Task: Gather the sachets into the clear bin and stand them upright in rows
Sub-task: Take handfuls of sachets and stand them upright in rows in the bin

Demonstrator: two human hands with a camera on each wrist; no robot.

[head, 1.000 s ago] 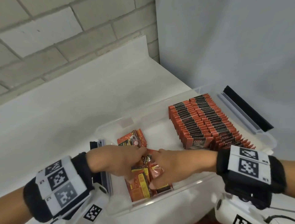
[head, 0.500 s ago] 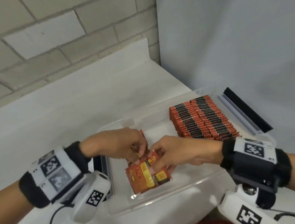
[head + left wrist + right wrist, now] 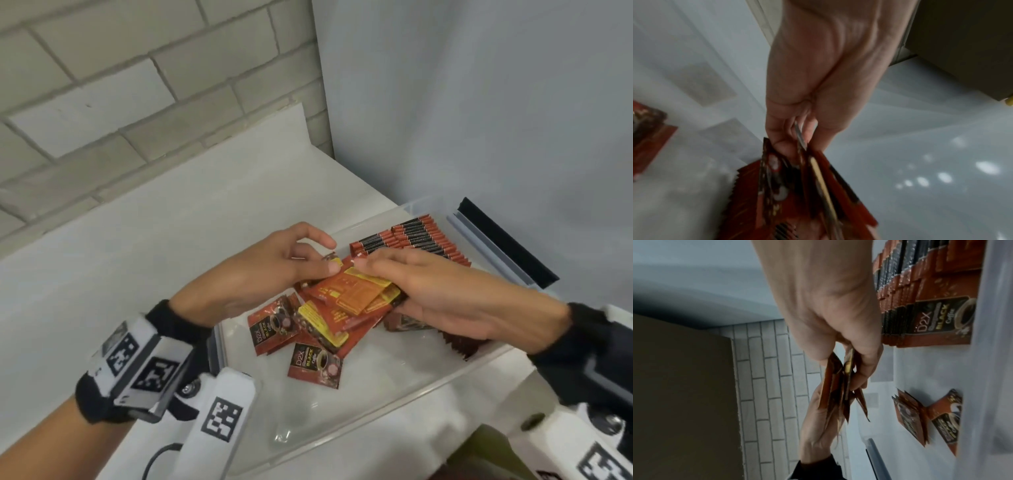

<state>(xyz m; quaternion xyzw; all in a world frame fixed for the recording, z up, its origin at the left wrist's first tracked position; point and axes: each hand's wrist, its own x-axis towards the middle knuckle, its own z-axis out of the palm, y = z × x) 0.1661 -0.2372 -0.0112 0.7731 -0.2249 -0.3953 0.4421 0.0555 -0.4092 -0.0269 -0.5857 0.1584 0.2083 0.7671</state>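
Both hands hold one bunch of red coffee sachets (image 3: 356, 291) above the clear bin (image 3: 394, 387). My left hand (image 3: 274, 270) pinches the bunch's left end, thumb on top. My right hand (image 3: 428, 291) grips its right end, fingers curled round it. The wrist views show the bunch edge-on (image 3: 813, 186) (image 3: 840, 386) between the fingers of both hands. Two loose sachets (image 3: 315, 365) lie flat on the bin floor under the hands. Rows of upright sachets (image 3: 418, 240) (image 3: 910, 288) stand at the bin's far end, partly hidden by my right hand.
The bin sits on a white table (image 3: 120, 267) in a corner. A brick wall (image 3: 137, 85) stands behind and a grey wall (image 3: 479, 102) to the right. A black-edged bin latch (image 3: 503, 240) shows at the far right rim.
Both hands have lifted the bunch of sachets up off the bin floor and toward the upright rows. Two sachets stay behind on the floor.
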